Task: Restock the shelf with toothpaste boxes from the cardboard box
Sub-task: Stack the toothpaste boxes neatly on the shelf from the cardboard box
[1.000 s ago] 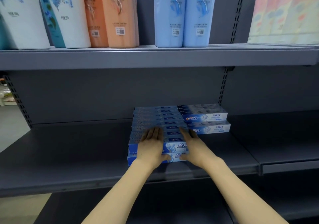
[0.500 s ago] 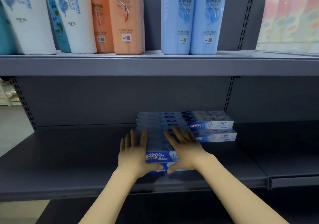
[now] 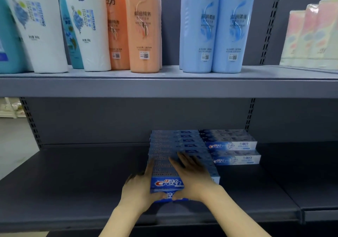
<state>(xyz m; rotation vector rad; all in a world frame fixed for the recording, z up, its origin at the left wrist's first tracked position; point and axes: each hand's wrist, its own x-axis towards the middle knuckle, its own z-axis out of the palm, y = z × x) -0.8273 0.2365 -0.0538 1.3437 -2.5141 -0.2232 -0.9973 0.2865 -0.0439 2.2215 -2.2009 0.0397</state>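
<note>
Filling most of the view, the grey shelf unit (image 3: 91, 185) has an upper shelf (image 3: 164, 87) lined with tall bottles: two white ones (image 3: 86, 26) at the left, two orange ones (image 3: 144, 26) in the middle, two pale blue ones (image 3: 232, 26) beside them, and some pink packs (image 3: 311, 35) off at the far right. On the lower shelf sits the stack of toothpaste boxes (image 3: 175, 145), blue and laid flat in rows running from the back panel toward the front edge, with a shorter white-fronted pile (image 3: 232, 145) touching it on the right. Both bare hands are at the near end of the blue stack. The left hand (image 3: 139, 191) lies against the stack's left side, fingers straight and close together, thumb tucked under the front box. The right hand (image 3: 192, 174) rests flat on top, fingers straight and slightly spread, thumb down on the front face beside the other thumb; it looks motion-blurred.
</note>
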